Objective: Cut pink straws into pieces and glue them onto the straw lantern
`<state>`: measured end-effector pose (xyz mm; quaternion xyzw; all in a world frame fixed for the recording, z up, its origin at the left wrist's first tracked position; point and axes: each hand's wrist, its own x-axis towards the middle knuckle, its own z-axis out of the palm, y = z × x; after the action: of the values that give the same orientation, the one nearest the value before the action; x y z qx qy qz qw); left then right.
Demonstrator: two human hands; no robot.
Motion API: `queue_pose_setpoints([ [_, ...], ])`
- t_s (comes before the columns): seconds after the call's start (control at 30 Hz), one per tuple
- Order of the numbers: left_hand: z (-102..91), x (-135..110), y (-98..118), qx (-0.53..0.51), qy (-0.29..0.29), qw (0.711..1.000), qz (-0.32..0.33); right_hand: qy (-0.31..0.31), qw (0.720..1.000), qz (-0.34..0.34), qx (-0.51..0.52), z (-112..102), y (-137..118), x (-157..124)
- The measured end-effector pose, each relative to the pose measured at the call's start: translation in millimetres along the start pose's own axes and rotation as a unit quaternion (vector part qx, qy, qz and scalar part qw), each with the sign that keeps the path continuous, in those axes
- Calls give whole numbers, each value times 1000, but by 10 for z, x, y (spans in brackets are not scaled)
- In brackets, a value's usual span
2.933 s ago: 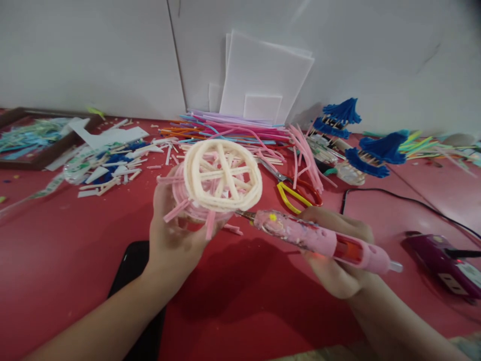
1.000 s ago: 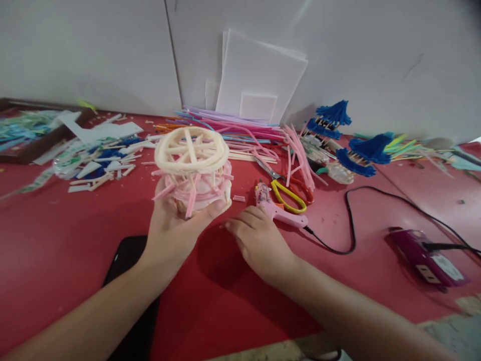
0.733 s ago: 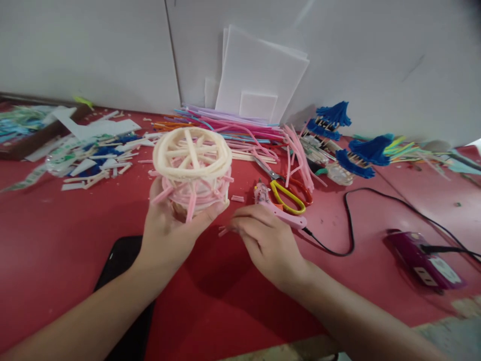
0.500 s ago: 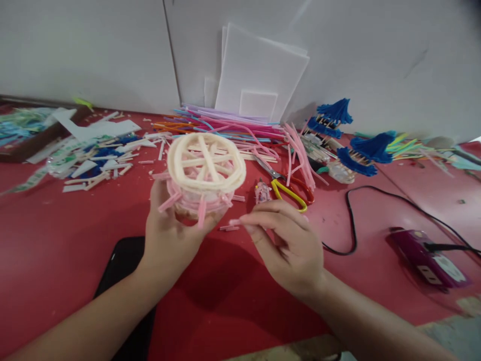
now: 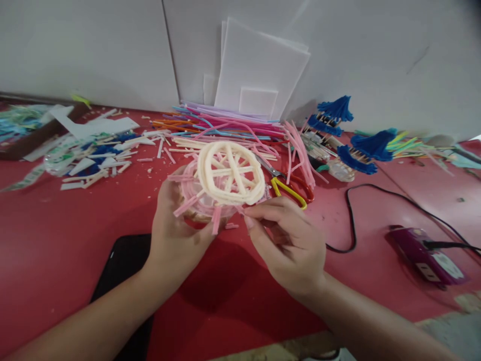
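— Where the red table (image 5: 75,220) meets the wall, what's stacked?
— White sheets (image 5: 263,60) leaning at the middle of the far edge. Loose straws (image 5: 225,125) heaped in front of them. Cut scraps (image 5: 101,155) spread toward the far-left corner.
— Near edge?
— Black phone (image 5: 124,260) lying flat, partly under the left forearm. Purple power strip (image 5: 428,250) toward the right edge, black cable (image 5: 353,220) looped on the table just left of it.
— Hands?
— Left hand (image 5: 176,235) cupped under the straw frame (image 5: 229,173), fingers wrapped round its pink lower part. Frame is held off the table, over the middle. Its cream spoked wheel is on top, tilted toward the camera.
— Right?
— Right hand (image 5: 293,240) has thumb and forefinger pressed together at the frame's near-right rim. Whatever sits between them is too small to tell.
— Scissors?
— Yellow-and-red-handled scissors (image 5: 289,190) on the table just behind the right hand, blades partly hidden by the frame.
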<state>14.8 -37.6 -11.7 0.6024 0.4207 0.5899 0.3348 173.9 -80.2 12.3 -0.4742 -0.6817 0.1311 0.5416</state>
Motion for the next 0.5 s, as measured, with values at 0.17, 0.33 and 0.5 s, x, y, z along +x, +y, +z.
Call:
queue_pose_setpoints([
  [0.17,-3,-6,17,33,0,999,2,13,1000,-9,-5,21,30,-20],
  [0.33,-11,-15,-5,31,2,1000,4,17,999,-28,-8,41,32,-16],
  [0.5,-16,-18,4,32,5,999,-8,24,999,-38,-30,50,23,-10],
])
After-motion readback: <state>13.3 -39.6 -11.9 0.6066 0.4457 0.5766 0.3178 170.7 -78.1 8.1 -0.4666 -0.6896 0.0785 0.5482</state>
